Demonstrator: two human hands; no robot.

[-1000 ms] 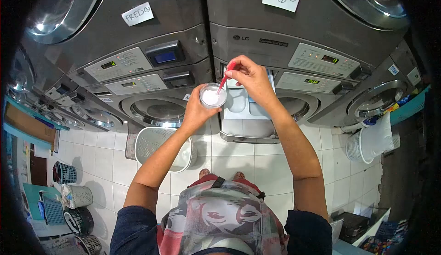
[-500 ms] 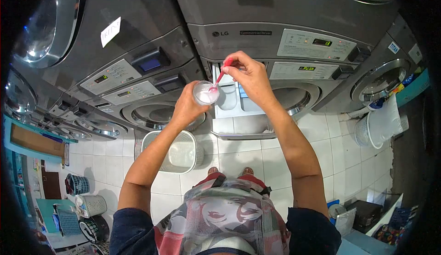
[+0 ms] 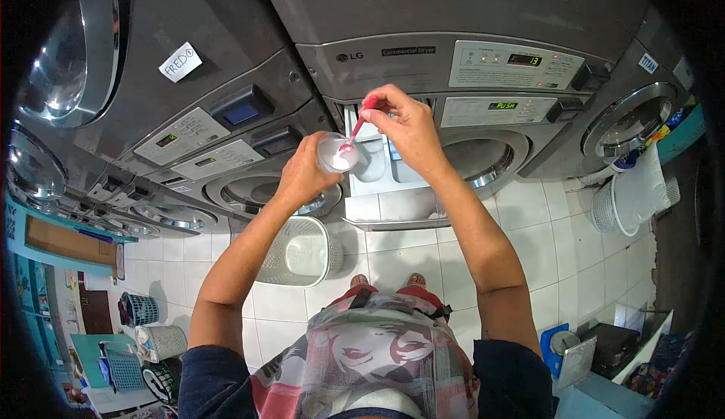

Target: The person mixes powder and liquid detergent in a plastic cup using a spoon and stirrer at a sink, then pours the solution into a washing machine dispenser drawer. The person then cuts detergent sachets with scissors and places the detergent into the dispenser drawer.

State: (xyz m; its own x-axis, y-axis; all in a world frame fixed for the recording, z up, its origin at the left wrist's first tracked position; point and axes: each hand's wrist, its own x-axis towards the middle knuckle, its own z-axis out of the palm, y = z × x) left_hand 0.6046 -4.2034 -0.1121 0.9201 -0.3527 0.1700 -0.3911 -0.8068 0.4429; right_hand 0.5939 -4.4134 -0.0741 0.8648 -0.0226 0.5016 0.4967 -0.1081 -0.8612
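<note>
My left hand point(image 3: 303, 171) is wrapped round a small clear cup point(image 3: 337, 153) with white powder in it. Pinched by its handle in my right hand point(image 3: 402, 123) is a red spoon point(image 3: 358, 129), tilted so that its bowl is inside the cup. Just right of the cup and partly under my right hand, a white detergent drawer point(image 3: 370, 182) stands pulled out of the washing machine. The drawer has several compartments, one with a blue part.
A white basket point(image 3: 302, 251) stands on the tiled floor below my left forearm. Another basket point(image 3: 604, 209) with a white bag point(image 3: 639, 186) is at the right. Dryers and washers line the front, with a lit panel point(image 3: 498, 111). Several baskets are at the lower left.
The view has turned and shifted, so the machines and floor baskets appear displaced. The spoon's bowl has gone lower into the cup. Both hands keep their holds.
</note>
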